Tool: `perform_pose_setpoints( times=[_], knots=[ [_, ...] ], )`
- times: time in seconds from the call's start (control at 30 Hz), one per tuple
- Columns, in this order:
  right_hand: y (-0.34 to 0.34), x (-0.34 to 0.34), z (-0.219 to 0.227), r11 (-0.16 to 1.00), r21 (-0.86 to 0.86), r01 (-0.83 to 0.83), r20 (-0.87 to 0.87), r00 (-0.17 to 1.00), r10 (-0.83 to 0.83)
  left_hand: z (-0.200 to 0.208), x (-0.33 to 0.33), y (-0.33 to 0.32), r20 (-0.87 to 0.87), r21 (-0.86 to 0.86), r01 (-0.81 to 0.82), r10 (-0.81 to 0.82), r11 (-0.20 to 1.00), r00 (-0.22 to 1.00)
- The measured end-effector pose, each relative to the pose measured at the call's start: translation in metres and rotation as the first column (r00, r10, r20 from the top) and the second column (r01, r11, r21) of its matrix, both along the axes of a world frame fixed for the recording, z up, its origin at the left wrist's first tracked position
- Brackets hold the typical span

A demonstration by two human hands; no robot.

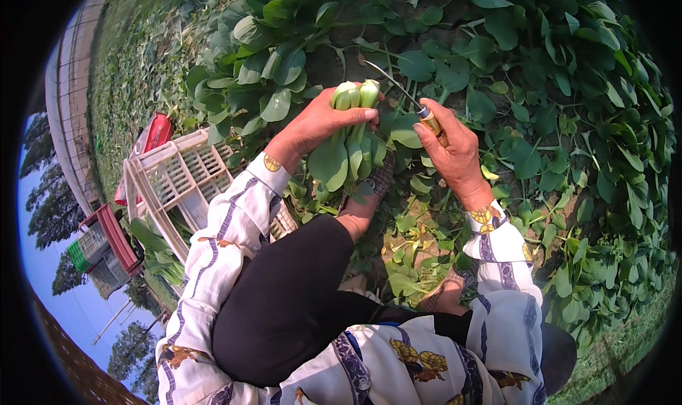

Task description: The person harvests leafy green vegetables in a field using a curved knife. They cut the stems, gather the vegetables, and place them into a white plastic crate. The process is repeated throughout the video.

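Observation:
My left hand [310, 123] is closed around a small bunch of bok choy [356, 149], at least two heads. Their pale cut stem ends point up and away, and the green leaves hang toward me. In my right hand [456, 154], fingers wrapped round its wooden handle, is a small sickle [432, 124]. Its thin curved blade reaches up and left, the tip a little beyond the stem ends and apart from them. Below the bunch, cut leaves lie on the soil between my feet.
Growing bok choy plants [522, 114] spread ahead and to the right. At my left stands a white plastic crate [177, 167] with greens beside it, and a red bag [158, 131] behind. Farther left are stacked red and green crates [114, 242].

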State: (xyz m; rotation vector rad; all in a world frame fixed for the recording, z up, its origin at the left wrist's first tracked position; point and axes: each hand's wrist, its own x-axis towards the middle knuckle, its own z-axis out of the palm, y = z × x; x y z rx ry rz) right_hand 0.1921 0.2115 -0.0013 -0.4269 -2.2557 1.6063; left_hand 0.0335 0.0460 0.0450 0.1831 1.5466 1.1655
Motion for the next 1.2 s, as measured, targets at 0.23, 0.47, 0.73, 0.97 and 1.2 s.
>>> perform_pose_setpoints(
  times=[0.23,0.47,0.73,0.97,1.2],
  knots=[
    [0.002,0.009,0.000,0.975,0.174,-0.139,0.020,0.990,0.138,-0.003,-0.005,-0.012,-0.087,-0.094,0.063,-0.072,0.994,0.994],
    [0.002,0.016,-0.008,0.949,0.264,-0.171,0.090,0.984,0.152,-0.008,0.005,-0.012,0.018,-0.119,0.108,-0.107,0.987,0.994],
    [0.007,-0.009,-0.034,0.985,0.171,0.035,0.090,0.995,-0.051,-0.013,0.009,0.002,0.095,0.010,0.220,-0.220,0.976,0.971],
    [0.002,-0.027,0.007,0.945,-0.293,0.144,0.404,0.915,-0.014,0.033,-0.034,0.039,-0.144,-0.036,0.236,-0.239,0.971,0.960],
    [-0.020,-0.090,-0.017,0.886,-0.444,0.136,0.350,0.936,0.032,0.020,-0.102,0.065,-0.811,-0.578,0.248,-0.582,0.778,-0.063]
  ],
)
